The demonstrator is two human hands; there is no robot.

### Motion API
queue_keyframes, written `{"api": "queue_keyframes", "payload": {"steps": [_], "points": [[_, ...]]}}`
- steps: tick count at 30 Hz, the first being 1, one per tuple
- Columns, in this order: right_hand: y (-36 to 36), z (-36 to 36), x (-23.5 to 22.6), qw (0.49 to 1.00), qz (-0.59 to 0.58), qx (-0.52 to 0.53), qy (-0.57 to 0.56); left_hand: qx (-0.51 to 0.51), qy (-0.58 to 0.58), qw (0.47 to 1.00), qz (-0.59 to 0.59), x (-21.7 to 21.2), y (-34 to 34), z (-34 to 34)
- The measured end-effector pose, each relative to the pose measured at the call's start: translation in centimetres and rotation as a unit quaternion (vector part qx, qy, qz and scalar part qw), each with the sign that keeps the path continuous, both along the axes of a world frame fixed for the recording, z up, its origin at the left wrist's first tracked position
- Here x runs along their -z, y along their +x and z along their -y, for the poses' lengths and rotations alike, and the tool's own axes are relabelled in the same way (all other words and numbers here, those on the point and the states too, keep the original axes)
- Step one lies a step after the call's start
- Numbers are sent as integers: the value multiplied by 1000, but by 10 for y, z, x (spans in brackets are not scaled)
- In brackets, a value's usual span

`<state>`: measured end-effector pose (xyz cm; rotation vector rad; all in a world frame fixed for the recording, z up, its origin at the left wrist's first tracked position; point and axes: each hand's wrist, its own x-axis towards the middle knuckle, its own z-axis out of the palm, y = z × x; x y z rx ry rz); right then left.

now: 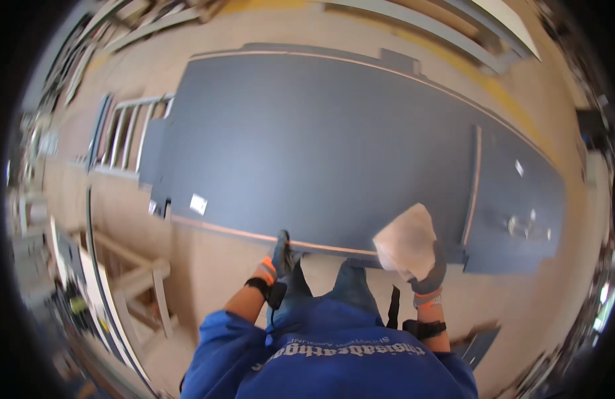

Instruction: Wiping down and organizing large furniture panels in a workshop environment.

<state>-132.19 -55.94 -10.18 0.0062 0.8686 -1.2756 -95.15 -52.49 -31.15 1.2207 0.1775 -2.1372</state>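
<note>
Workshop floor (211,266) is a dusty tan, with a yellow band (513,106) curving past the far side and wooden framing (131,279) off to the left. From the head cam, a big dark grey panel (307,146) fills the middle, copper-looking strips along its long edges and a white label (198,203) near its lower left corner. Left hand (281,253), gloved, is at the near edge; can't really tell if it's gripping. Right hand (435,271), also gloved and well apart from the left, has its fingers closed on a pale cloth (406,241) over the near edge, towards the right. Further right, a clear container (530,228), kinda blurry, sits on the dark surface.
</note>
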Motion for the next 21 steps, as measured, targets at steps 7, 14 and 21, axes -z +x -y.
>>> {"api": "queue_keyframes", "payload": {"steps": [7,14,21], "points": [[54,12,33,987,-57,150,17,346,-252,868,254,-44,69,94],[-70,55,109,923,253,172,-235,320,-450,328,766,-89,57,308],[-72,189,132,805,-265,431,311,400,-322,236,825,-45,82,324]]}}
